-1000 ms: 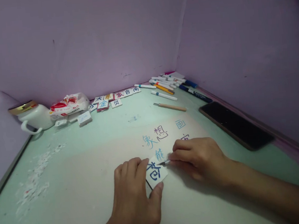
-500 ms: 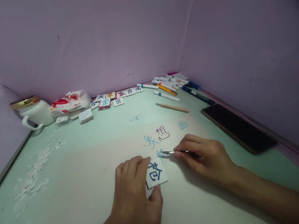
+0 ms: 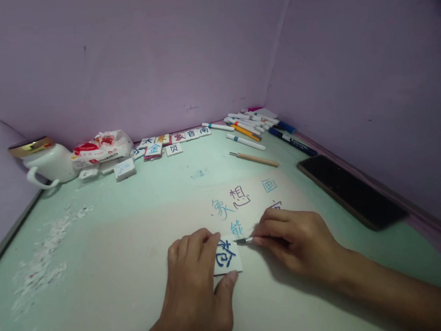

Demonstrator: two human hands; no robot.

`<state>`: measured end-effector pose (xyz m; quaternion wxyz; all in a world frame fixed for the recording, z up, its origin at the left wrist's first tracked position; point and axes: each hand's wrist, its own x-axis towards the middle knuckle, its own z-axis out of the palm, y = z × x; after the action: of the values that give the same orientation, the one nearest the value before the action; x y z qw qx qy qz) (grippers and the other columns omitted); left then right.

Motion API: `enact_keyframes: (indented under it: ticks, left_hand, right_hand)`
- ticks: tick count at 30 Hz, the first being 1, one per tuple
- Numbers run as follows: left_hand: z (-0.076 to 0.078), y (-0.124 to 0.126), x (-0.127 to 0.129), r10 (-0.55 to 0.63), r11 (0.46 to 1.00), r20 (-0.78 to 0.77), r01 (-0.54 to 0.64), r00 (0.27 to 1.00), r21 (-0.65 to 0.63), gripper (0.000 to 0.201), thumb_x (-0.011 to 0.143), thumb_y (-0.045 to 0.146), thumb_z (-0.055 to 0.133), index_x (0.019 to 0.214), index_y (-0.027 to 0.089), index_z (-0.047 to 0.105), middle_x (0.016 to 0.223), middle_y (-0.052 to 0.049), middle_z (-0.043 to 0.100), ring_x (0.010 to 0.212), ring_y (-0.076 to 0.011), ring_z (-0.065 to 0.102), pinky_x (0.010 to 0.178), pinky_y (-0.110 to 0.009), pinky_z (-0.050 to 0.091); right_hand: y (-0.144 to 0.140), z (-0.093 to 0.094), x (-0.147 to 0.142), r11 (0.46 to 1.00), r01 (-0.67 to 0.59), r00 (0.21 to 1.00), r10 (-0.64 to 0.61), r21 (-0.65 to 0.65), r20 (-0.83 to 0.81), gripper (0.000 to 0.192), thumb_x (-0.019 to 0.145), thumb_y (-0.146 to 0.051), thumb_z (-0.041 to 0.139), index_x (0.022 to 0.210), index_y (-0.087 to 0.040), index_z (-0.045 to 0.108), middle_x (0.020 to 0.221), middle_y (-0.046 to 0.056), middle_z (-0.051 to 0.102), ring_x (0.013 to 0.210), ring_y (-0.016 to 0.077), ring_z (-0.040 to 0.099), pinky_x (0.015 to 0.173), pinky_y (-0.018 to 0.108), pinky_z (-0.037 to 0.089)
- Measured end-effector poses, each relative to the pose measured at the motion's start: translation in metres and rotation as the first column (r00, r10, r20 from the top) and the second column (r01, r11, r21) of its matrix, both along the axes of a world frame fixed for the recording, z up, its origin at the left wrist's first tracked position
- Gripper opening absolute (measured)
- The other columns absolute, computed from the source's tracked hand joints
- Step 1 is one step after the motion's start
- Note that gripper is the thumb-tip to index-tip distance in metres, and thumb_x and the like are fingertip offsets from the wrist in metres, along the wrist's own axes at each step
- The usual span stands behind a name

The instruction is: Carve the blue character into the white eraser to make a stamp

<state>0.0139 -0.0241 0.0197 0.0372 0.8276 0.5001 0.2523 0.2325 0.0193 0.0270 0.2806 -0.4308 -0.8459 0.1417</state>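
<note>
Pinching a small white tile [image 3: 226, 256] marked with a dark blue character, the left hand [image 3: 196, 298] keeps it flat on the pale green table [image 3: 108, 259] — fingers on its left edge, thumb under its lower edge. Right hand [image 3: 295, 239]: closed around a thin carving tool [image 3: 245, 240], metal tip at the tile's upper right corner. Just beyond: blue characters [image 3: 239, 202] written on the tabletop. Right, near the wall: dark phone [image 3: 351, 190], lying flat. Left: scattered white shavings [image 3: 42, 260]. Farther back: wooden-handled tool [image 3: 254, 158], markers [image 3: 251, 123], lettered tiles [image 3: 171, 141], red-and-white packet [image 3: 102, 148], white mug [image 3: 46, 164].
</note>
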Motion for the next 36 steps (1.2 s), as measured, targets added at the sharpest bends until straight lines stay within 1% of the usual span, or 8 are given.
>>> enact_keyframes:
  ticks: [3, 6, 9, 12, 17, 22, 29, 36]
  left_hand:
    - [0.001, 0.002, 0.0, -0.017, 1.0, 0.006, 0.017, 1.0, -0.004, 0.04, 0.079, 0.018, 0.053, 0.118, 0.012, 0.048, 0.109, -0.016, 0.055, 0.096, -0.0304, 0.053, 0.08, -0.052, 0.046]
    - [0.002, 0.001, 0.001, -0.02, 1.0, 0.004, 0.021, 1.0, -0.013, 0.04, 0.079, 0.018, 0.052, 0.118, 0.011, 0.048, 0.11, -0.016, 0.054, 0.097, -0.0302, 0.053, 0.081, -0.053, 0.045]
    - [0.002, -0.001, 0.0, -0.006, 1.0, -0.007, 0.005, 1.0, -0.023, 0.043, 0.079, 0.019, 0.053, 0.12, 0.011, 0.046, 0.113, -0.017, 0.052, 0.1, -0.0308, 0.051, 0.083, -0.053, 0.044]
    - [0.001, -0.002, 0.002, 0.05, 0.999, -0.037, -0.051, 0.998, -0.009, 0.052, 0.078, 0.029, 0.058, 0.124, 0.011, 0.044, 0.117, -0.018, 0.049, 0.105, -0.0333, 0.049, 0.084, -0.054, 0.044]
    - [0.001, 0.0, 0.009, 0.12, 0.993, -0.105, -0.121, 0.987, -0.007, 0.056, 0.076, 0.04, 0.063, 0.121, 0.011, 0.047, 0.11, -0.018, 0.053, 0.099, -0.0342, 0.05, 0.083, -0.056, 0.042]
    - [0.001, 0.001, 0.01, 0.104, 0.994, -0.094, -0.105, 0.99, -0.008, 0.047, 0.075, 0.024, 0.055, 0.119, 0.01, 0.049, 0.109, -0.018, 0.053, 0.098, -0.0332, 0.05, 0.082, -0.055, 0.042]
    - [-0.002, 0.001, -0.001, 0.127, 0.992, -0.048, -0.127, 0.991, -0.014, 0.066, 0.06, 0.008, 0.044, 0.126, 0.009, 0.042, 0.118, -0.017, 0.047, 0.106, -0.0315, 0.045, 0.088, -0.053, 0.041]
    - [-0.002, 0.003, -0.007, 0.142, 0.988, -0.051, -0.145, 0.989, -0.051, 0.042, 0.079, 0.022, 0.053, 0.119, 0.012, 0.048, 0.107, -0.013, 0.05, 0.098, -0.0304, 0.047, 0.085, -0.052, 0.039]
  right_hand:
    - [0.004, -0.002, -0.001, 0.993, 0.095, 0.995, -0.097, 0.065, 0.025, 0.017, 0.086, -0.025, 0.057, 0.078, -0.021, 0.072, 0.071, 0.002, 0.068, 0.058, 0.014, 0.061, 0.049, 0.026, 0.036]
    - [0.006, -0.003, -0.001, 0.985, 0.158, 0.987, -0.155, 0.062, -0.053, 0.016, 0.085, -0.025, 0.058, 0.078, -0.02, 0.071, 0.073, 0.002, 0.068, 0.058, 0.0134, 0.06, 0.05, 0.025, 0.037]
    - [0.005, -0.003, 0.0, 0.99, 0.138, 0.982, -0.14, -0.028, -0.13, 0.014, 0.083, -0.022, 0.059, 0.078, -0.02, 0.071, 0.073, 0.002, 0.067, 0.061, 0.0135, 0.061, 0.053, 0.025, 0.04]
    - [0.005, -0.002, 0.0, 0.979, 0.135, 0.973, -0.16, -0.154, -0.168, 0.013, 0.083, -0.022, 0.059, 0.078, -0.021, 0.071, 0.072, 0.002, 0.067, 0.063, 0.0141, 0.06, 0.055, 0.026, 0.042]
    - [0.013, 0.002, -0.004, 0.954, 0.112, 0.976, -0.158, -0.278, -0.151, 0.012, 0.082, -0.024, 0.06, 0.077, -0.023, 0.071, 0.074, 0.001, 0.068, 0.066, 0.015, 0.06, 0.059, 0.027, 0.044]
    - [0.022, 0.003, -0.014, 0.981, 0.009, 0.984, -0.043, -0.195, -0.171, 0.012, 0.083, -0.023, 0.06, 0.079, -0.021, 0.071, 0.074, 0.001, 0.067, 0.065, 0.0138, 0.06, 0.057, 0.026, 0.042]
    - [0.023, -0.004, -0.01, 0.995, -0.04, 0.989, 0.026, -0.094, -0.147, 0.008, 0.081, -0.02, 0.063, 0.079, -0.02, 0.07, 0.072, 0.002, 0.067, 0.066, 0.0145, 0.06, 0.057, 0.026, 0.04]
    - [0.02, -0.004, -0.009, 0.994, -0.106, 0.99, 0.103, -0.034, -0.099, 0.009, 0.083, -0.022, 0.062, 0.081, -0.02, 0.07, 0.072, 0.002, 0.068, 0.066, 0.0146, 0.061, 0.058, 0.026, 0.04]
